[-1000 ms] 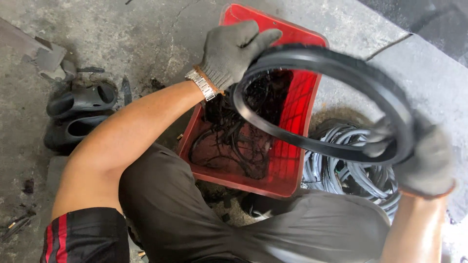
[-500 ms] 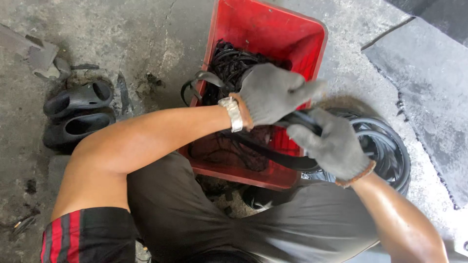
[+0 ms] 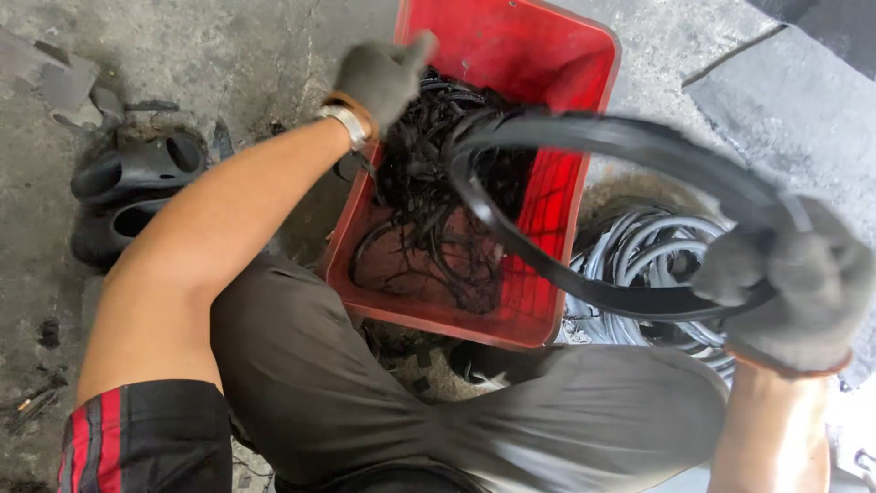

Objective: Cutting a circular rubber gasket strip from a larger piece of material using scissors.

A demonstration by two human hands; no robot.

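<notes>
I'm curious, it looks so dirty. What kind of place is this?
Probably a repair workshop floor: stained concrete floor, a red crate full of black rubber bits, and a big rubber ring in the gloved right hand.

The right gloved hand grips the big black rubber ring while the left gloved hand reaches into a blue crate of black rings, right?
Not quite: the crate is red, not blue, as the head view shows. The rest holds: the right hand grips the big black rubber ring, and the left hand reaches into the crate of black rings.
</notes>
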